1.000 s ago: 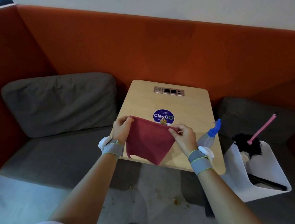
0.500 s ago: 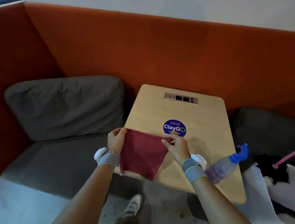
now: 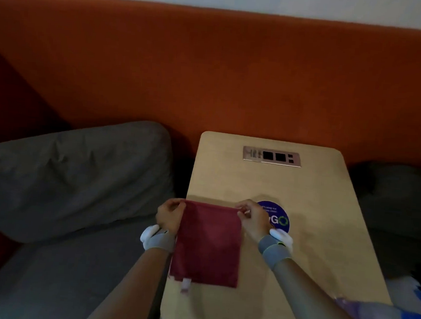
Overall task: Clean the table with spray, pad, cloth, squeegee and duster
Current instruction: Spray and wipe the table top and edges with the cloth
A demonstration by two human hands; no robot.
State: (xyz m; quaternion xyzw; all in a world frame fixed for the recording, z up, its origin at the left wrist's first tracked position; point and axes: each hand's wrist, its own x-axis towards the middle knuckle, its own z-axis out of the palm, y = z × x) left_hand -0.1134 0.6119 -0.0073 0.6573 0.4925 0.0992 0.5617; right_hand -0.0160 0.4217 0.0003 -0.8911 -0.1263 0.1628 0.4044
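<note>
On the left near part of the table, both hands are holding a dark red cloth by its two far corners. Left hand is gripping the far-left corner, fingers curled round the edge. Right hand is pinching the far-right corner between thumb and fingers. Cloth is showing as a folded rectangle, long side running toward the camera, left edge lining up roughly with the table's left edge. Small pale tag is sticking out at the near-left corner. Cannot tell if the cloth is lying flat on the top or hanging just above it.

Right hand is covering the left part of a round blue sticker on the tabletop. Grey wristband is sitting on each wrist, left and right, each with a white piece attached.

Spray bottle, blue head, is showing blurred at the bottom-right corner by the table's near right edge; how it is standing is not readable. Metal socket panel is sitting flush at the table's far end. Grey cushion is leaning on the bench to the left, orange backrest running behind.
</note>
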